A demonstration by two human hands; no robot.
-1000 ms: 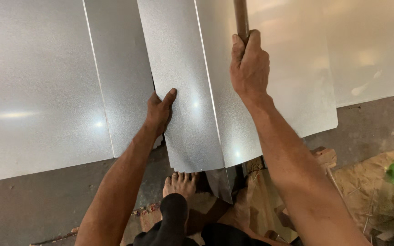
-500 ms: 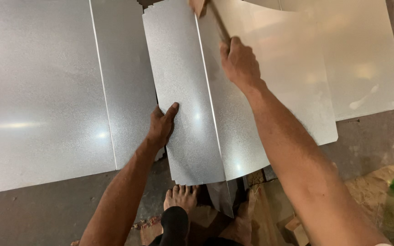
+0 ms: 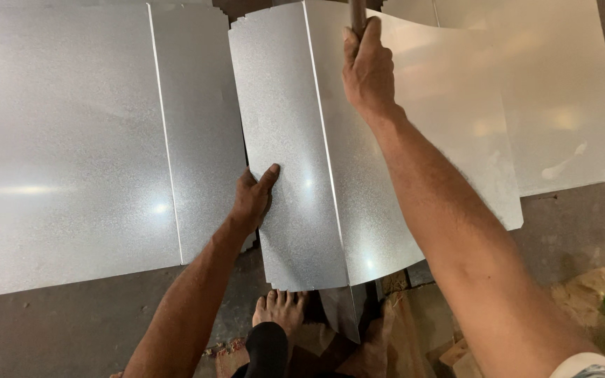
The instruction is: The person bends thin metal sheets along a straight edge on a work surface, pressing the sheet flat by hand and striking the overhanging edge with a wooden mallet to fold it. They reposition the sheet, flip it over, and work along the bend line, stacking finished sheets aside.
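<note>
Left hand (image 3: pixel 253 199) lies flat, fingers spread, pressing the creased galvanised sheet (image 3: pixel 288 175) on the floor (image 3: pixel 71 329). Right hand (image 3: pixel 367 70) is closed round a brown wooden handle (image 3: pixel 357 15) above the fold line.

We are in a sheet-metal workshop, working low on the ground. Large galvanised steel sheets (image 3: pixel 64 154) with a dull speckled sheen lie spread over a rough grey concrete floor (image 3: pixel 78 329), overlapping one another, and one folded sheet (image 3: pixel 295 175) shows a sharp straight crease down its middle. More flat sheets (image 3: pixel 561 91) are stacked at the right with their corners stepped. Our bare foot (image 3: pixel 283 311) rests at the edge of the folded piece. Torn brown cardboard and scraps (image 3: pixel 414 329) litter the floor beside it, and the right hand (image 3: pixel 367 70) grips a wooden tool handle (image 3: pixel 357 15).
</note>
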